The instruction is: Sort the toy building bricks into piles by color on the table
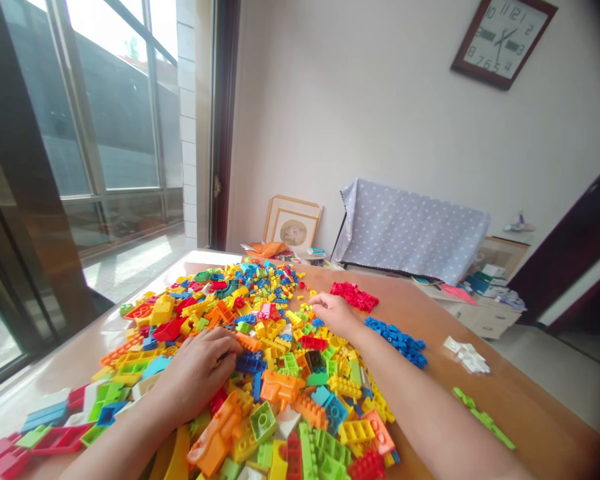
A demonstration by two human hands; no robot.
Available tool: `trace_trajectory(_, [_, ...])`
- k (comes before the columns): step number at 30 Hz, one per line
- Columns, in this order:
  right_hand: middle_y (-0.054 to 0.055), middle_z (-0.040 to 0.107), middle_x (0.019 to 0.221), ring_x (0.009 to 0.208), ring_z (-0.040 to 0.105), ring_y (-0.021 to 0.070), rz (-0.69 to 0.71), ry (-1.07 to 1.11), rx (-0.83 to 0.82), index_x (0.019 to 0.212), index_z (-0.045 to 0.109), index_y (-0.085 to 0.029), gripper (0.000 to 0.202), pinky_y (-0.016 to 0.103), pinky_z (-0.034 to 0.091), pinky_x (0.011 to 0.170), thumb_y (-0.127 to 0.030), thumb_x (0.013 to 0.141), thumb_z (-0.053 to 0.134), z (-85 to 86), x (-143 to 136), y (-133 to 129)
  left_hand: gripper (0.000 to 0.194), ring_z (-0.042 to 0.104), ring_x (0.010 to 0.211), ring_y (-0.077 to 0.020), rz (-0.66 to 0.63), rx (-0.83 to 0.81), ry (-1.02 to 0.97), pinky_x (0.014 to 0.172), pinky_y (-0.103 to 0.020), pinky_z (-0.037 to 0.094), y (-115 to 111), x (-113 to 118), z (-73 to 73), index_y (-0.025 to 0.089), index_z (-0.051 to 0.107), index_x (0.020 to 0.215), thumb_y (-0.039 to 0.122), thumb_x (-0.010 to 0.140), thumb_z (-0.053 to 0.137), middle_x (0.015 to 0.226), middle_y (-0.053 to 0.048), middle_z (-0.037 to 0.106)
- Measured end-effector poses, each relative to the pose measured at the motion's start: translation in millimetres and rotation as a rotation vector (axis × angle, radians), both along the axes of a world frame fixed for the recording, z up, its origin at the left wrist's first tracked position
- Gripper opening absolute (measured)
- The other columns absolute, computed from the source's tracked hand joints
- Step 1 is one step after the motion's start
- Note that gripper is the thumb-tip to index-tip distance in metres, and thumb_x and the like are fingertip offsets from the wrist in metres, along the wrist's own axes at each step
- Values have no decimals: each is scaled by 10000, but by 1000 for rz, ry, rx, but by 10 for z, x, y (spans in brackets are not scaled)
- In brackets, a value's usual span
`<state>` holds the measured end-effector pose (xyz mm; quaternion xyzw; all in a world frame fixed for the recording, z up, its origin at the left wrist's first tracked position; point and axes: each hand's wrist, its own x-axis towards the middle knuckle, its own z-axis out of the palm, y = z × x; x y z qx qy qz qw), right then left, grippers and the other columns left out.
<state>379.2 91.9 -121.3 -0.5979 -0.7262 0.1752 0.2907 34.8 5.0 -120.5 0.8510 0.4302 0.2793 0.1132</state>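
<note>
Since the right arm [405, 393] is close to the blue bricks [396, 341], a bump could mix them into the big heap [281, 388] at six o'clock. The left hand [207, 360] curls on it, the right hand [333, 312] bends at its two-o'clock edge; I can't tell if either pinches. One heap, four groups: blue, red bricks [354, 296], white bricks [469, 355], green bricks [484, 419].
</note>
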Motion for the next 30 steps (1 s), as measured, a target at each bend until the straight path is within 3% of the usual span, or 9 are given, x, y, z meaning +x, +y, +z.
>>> trace_trajectory(2, [56,736,1079,933,662,188,11,-171,30,1151,716,-192,311,251,497,822,-228,908,526,8,-96,303,259,669,936,-206,-2,2,-3,844,-305,522,-9,7,10,248,740,940,303,972,488,1055,-71,720])
trace_trajectory(6, [73,697,1197,1049,640,217,62,-307,14,1161,743,-221,347,264,459,923,-184,842,613,10,-282,795,259,672,948,-210,14,-3,5,849,-307,526,-31,9,22,250,733,924,298,975,484,1064,-69,720])
trace_trajectory(12, [55,683,1240,1045,642,209,137,-447,-67,1159,746,-275,418,238,448,882,-148,764,690,-115,-493,1215,231,669,993,-219,35,-10,-3,882,-324,526,-35,-3,-7,263,729,925,280,964,502,1105,-68,720])
trace_trajectory(19, [27,736,1019,851,640,162,131,-454,-127,1013,732,-227,297,204,436,685,-144,731,696,-176,-447,1251,237,656,1042,-220,39,-26,36,914,-328,511,-32,7,-14,268,710,947,293,987,478,1137,-61,710])
trace_trajectory(25, [-15,677,687,626,586,125,137,-437,-209,714,705,-191,21,204,392,577,-180,729,715,-99,-169,1090,236,663,1003,-211,22,-24,28,873,-321,512,-11,0,-31,265,722,968,288,984,488,1116,-60,710])
trace_trajectory(27, [-13,671,668,614,583,126,121,-423,-206,697,708,-186,46,211,400,580,-193,742,707,-70,-127,1075,241,665,972,-205,18,-29,29,851,-316,513,-16,2,-21,266,727,961,287,983,487,1097,-55,712])
trace_trajectory(30, [-10,734,805,712,632,135,102,-378,-175,837,758,-207,101,205,435,630,-188,772,683,-45,-188,1107,251,662,963,-204,18,-26,30,850,-317,511,-25,5,-7,268,728,963,297,988,480,1090,-55,710])
